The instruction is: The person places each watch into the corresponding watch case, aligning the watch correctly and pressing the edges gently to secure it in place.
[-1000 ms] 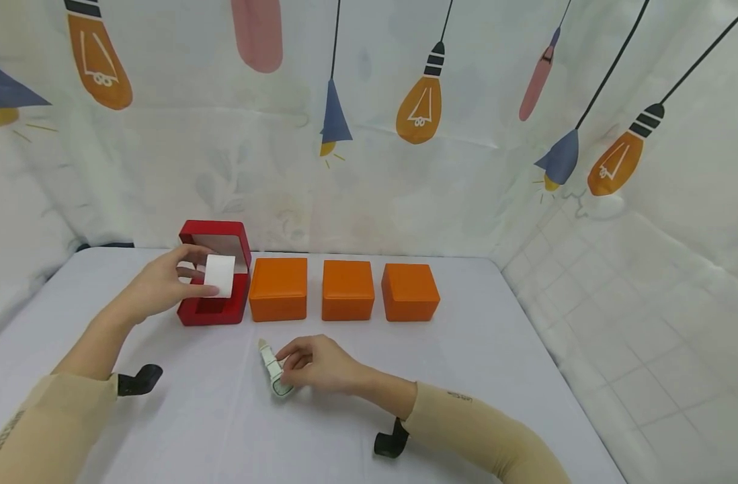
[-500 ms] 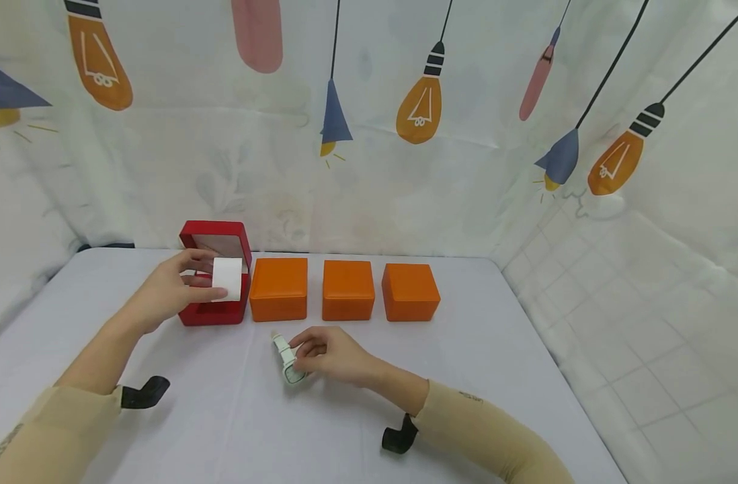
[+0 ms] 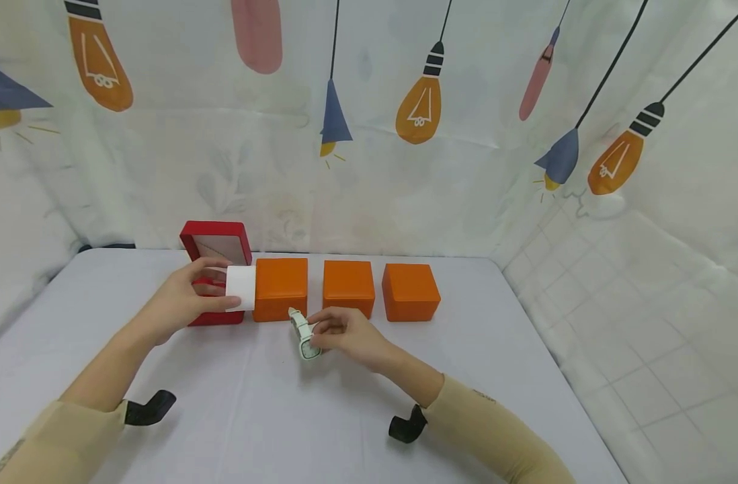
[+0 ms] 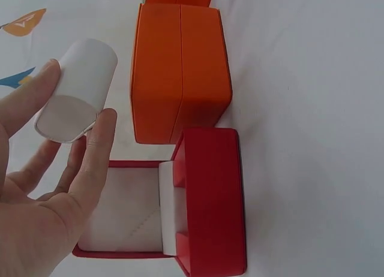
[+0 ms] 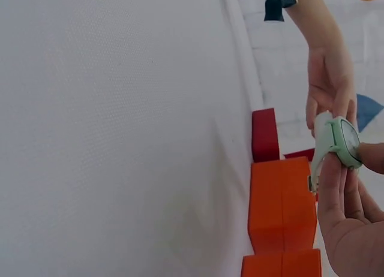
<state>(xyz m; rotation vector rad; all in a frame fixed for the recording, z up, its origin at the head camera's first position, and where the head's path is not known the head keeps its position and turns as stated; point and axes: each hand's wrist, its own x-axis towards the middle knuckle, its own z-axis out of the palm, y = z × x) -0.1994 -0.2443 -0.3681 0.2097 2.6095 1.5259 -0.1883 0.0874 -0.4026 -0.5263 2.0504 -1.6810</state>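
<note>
My left hand pinches a white rounded watch cushion between thumb and fingers, raised in front of the red box. That box stands with its lid tipped back, showing a pale lining; the hand and cushion hide part of its base in the head view. A pale green wristwatch hangs from my right hand, its case held between thumb and fingers and its strap trailing toward the far left. In the head view the watch is just right of the cushion, before the orange boxes.
Three closed orange boxes, the left one, the middle one and the right one, line up beside the red box. They stand along the back of the white-covered table, before a printed curtain.
The left hand has carried the cushion rightward and slightly nearer, away from the red box. The right hand has brought the watch up and to the right, toward the orange boxes.
</note>
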